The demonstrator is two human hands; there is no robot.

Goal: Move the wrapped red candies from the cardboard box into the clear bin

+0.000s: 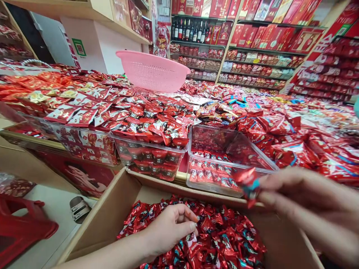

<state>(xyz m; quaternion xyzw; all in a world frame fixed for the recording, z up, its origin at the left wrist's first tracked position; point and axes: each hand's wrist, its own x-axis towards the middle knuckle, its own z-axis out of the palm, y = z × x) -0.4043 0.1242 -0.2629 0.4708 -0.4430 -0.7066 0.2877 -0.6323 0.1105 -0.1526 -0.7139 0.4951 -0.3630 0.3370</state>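
Note:
My right hand (303, 205) pinches a red foil-wrapped candy (249, 186) with a blue patch between thumb and fingers, in the air by the clear bin's front right; hand and candy are slightly blurred. Down in an open cardboard box (95, 224), my left hand (174, 229) is closed, its thumb and fingertips together on a wrapped candy (192, 241) in the heap. Many loose red candies (218, 239) with blue and dark marks fill the box's bottom. Beyond the box, a clear plastic bin (214, 183) holds neat rows of similar candies in its lower part.
Left of that bin stands a clear bin (150, 164) heaped with red-and-black packets. A pink colander (154, 71) rests on the candy display behind. Larger red packets (297, 153) are piled at right. A red stool (25, 220) and a sandal (79, 209) are on the floor at left.

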